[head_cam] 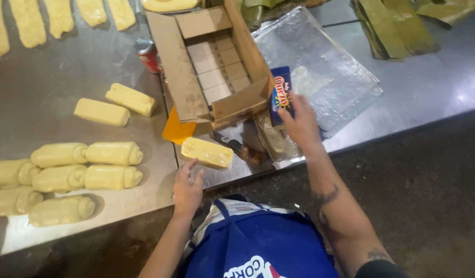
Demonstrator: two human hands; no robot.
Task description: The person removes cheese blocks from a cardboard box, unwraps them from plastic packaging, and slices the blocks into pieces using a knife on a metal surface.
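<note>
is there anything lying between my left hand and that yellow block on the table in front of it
Nothing visible does. The left hand rests at the table's near edge, fingertips just short of the yellow block, with only bare metal between them. The orange scraper and knife lie beyond the block, not in the gap.

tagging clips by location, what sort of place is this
Probably a bakery or pastry production kitchen. Rolled dough pieces lie in rows on a steel worktable, a yellow block like butter sits by the left hand, and the right hand holds a blue packet beside a cardboard box.
</note>
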